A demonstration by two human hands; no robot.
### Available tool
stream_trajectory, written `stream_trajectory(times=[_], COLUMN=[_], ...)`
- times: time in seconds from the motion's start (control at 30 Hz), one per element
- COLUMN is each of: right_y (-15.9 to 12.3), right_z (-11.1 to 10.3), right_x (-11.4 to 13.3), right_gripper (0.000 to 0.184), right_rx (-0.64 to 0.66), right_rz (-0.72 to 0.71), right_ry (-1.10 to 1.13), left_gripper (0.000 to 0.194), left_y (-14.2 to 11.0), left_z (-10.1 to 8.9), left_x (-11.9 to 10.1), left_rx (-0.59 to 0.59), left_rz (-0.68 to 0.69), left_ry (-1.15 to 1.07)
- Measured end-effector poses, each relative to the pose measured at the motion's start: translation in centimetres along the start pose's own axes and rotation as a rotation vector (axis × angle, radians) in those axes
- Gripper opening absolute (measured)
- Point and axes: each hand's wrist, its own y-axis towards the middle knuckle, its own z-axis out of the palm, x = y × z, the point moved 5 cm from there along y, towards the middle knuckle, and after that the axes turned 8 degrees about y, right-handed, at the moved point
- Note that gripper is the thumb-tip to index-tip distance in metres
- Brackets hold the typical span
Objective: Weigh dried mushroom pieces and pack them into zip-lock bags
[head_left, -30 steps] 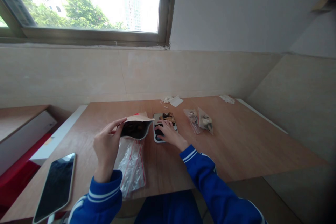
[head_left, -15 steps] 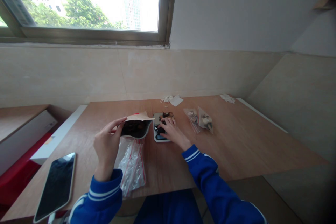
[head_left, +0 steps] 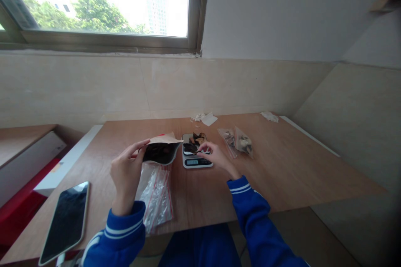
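Observation:
My left hand is closed on the left edge of a pouch with a pale tan back and silvery rim. Its mouth gapes toward me, with dark contents inside. To its right a small digital kitchen scale carries dark and brown dried pieces, which look like dried fungus. My right hand is at the scale's right side, thumb and fingers pinched on a small dark dried piece at the near edge of the pile. The lit display shows, but its digits are too small to read.
Clear zip bags lie below the pouch. Two filled zip bags rest right of the scale. A tablet or large phone with a cable lies at the left. Crumpled tissue is near the wall, more tissue at the back right.
My right hand has drawn back to the right from over the scale, uncovering the display and more of the pile. My left hand and the pouch have hardly moved.

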Motion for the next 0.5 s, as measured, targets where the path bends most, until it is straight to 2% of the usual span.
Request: stream_trajectory(times=[0.1, 0.27, 0.37, 0.5], right_y=[-1.7, -5.0, -6.7, -7.7], right_z=[-2.2, -4.7, -5.5, -6.0], right_x=[-2.2, -6.0, -7.5, -8.7], right_gripper=[0.032, 0.044, 0.051, 0.049], right_rx=[-0.167, -0.392, -0.484, -0.538], right_rz=[0.068, 0.207, 0.264, 0.274], right_ry=[0.181, 0.289, 0.354, 0.396], left_gripper=[0.022, 0.021, 0.021, 0.021], left_y=[0.0, -0.1, -0.2, -0.2], left_z=[0.1, 0.1, 0.0, -0.1], left_x=[0.0, -0.2, -0.2, -0.2], left_rx=[-0.001, -0.002, -0.003, 0.005], left_rz=[-0.004, 0.003, -0.001, -0.010], left_ry=[-0.003, -0.020, -0.014, -0.005])
